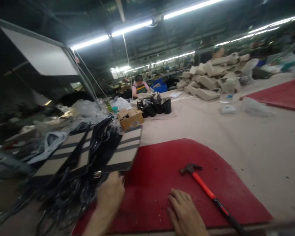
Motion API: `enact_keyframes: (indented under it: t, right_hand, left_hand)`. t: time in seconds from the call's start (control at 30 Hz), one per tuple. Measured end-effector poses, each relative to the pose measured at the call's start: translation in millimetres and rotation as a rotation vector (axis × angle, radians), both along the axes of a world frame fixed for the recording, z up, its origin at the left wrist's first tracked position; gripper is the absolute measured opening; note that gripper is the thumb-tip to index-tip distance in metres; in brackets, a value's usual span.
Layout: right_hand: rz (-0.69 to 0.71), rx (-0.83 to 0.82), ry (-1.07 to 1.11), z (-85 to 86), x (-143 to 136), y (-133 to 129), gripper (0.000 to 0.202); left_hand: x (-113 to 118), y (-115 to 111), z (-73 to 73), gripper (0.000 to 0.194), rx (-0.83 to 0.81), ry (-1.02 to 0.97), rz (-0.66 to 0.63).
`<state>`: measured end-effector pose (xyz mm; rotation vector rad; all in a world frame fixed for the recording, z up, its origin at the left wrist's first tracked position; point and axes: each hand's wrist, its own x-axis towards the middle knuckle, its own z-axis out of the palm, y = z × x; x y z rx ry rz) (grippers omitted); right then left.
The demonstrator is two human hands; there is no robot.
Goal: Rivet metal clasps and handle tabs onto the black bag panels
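My left hand [110,191], smeared by motion, is closed at the near edge of a black-and-beige striped bag [125,147]. The fingertips are partly hidden there. The bag lies at the left end of a red board [162,167] and overlaps other striped bags [52,159] with black straps and a gold-coloured clasp [97,174]. My right hand [184,209] rests palm down on the board, fingers loosely bent and nothing seen in them. To its right lies a claw hammer [204,185] with a red and black handle, untouched, its head pointing away from me.
Beyond the board stand an open cardboard box [130,119] and several black bucket-shaped bags [156,105]. A person [139,87] sits at the far side of the table. Beige pieces [204,80] are heaped at the back, and a second red board [280,95] lies at right.
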<state>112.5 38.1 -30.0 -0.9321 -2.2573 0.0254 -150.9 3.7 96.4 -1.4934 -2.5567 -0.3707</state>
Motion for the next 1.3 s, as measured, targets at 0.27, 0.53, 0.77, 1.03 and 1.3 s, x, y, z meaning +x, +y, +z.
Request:
enact_keyframes:
  t: [0.27, 0.53, 0.77, 1.03, 1.3]
  right_hand:
    - [0.013, -0.118, -0.017, 17.1, 6.6, -7.0, 0.022]
    - [0.059, -0.195, -0.001, 22.4, 6.4, -6.5, 0.018]
    - [0.075, -0.231, 0.037, 19.7, 8.0, -5.7, 0.017]
    - [-0.006, -0.304, 0.363, 14.8, 14.7, -1.1, 0.015]
    - [-0.083, -0.526, 0.709, 19.7, 23.4, -0.4, 0.021]
  left_hand:
    - [122.4, -30.9, -76.2, 0.026, -0.26, -0.134, -0.293]
    - [125.1, -64.4, -85.6, 0.031, -0.121, -0.028, -0.361]
    - [121.9, -63.1, -86.6, 0.017, -0.064, -0.238, -0.307]
    - [100.7, -51.1, -30.7, 0.024, 0.755, -1.513, -0.059]
    - [131.2, -87.1, -76.7, 0.013, 0.658, -2.103, 0.516]
